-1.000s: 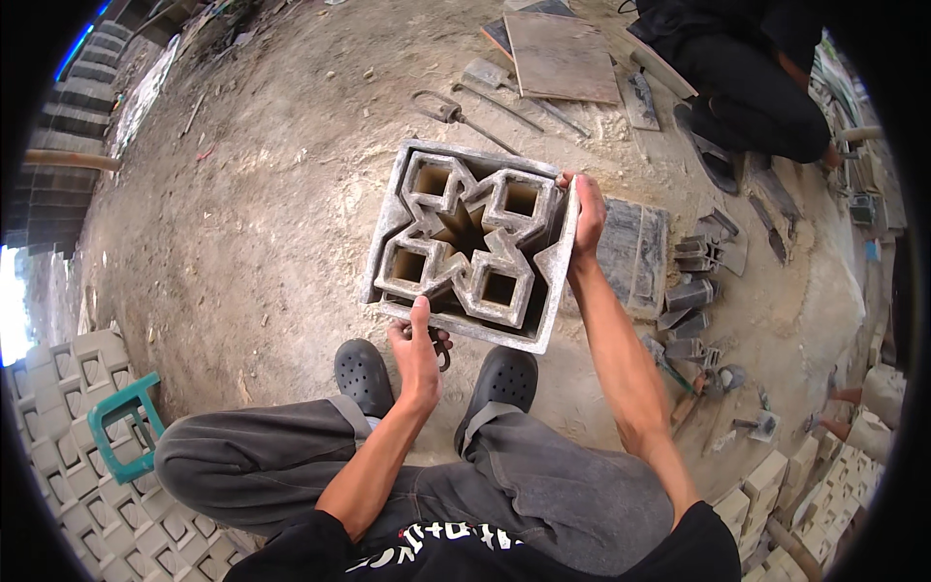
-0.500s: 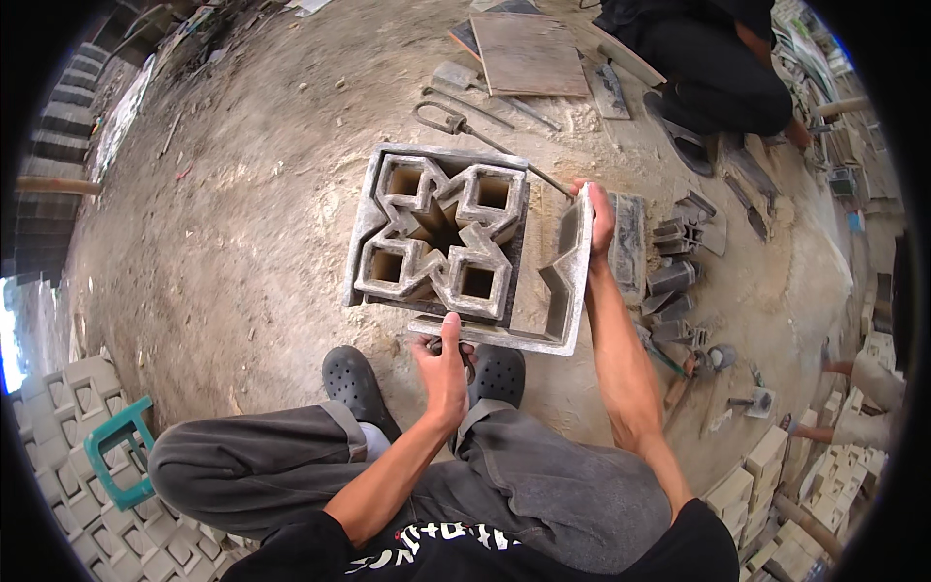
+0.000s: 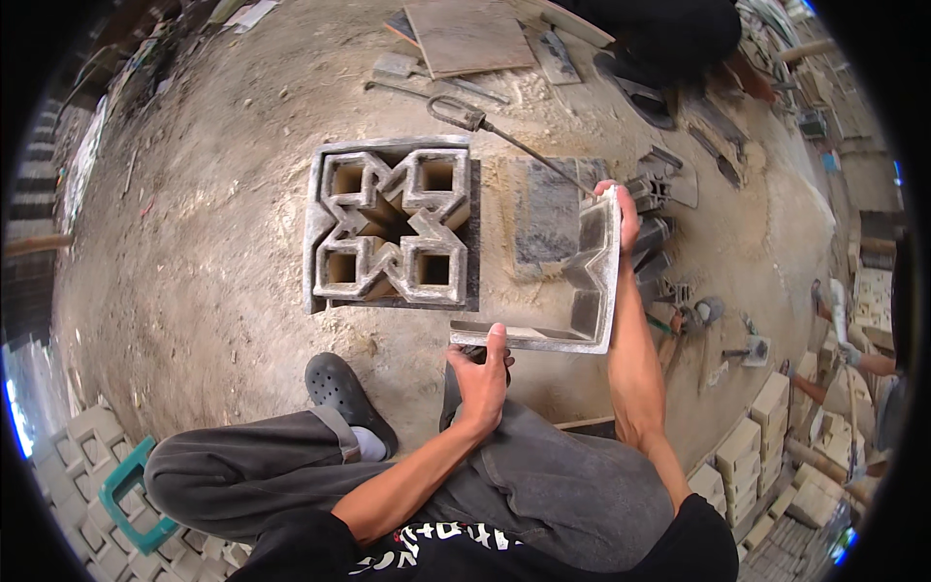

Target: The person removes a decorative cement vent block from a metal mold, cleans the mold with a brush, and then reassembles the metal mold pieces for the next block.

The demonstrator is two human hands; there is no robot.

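Grey L-shaped frame (image 3: 603,301), fingers clamped on it: left hand (image 3: 480,378) on near leg, right hand (image 3: 627,218) on right leg. Star-patterned block (image 3: 414,264) lies left, gap to right leg; left hand nearer.

The L-piece (image 3: 588,315), against the mould (image 3: 422,225) a second ago and a little off it half a second later, now stands well apart at the right of centre. Both hands have gone rightward with it: the left hand (image 3: 482,383) to lower centre, the right hand (image 3: 626,218) farther right. The rod (image 3: 543,162) has shifted rightward too, its loop passing from left to right of the shovel (image 3: 393,66). The mould sits farther left in the frame. More of the slab (image 3: 558,218) shows; the right shoe (image 3: 451,398) is mostly hidden.
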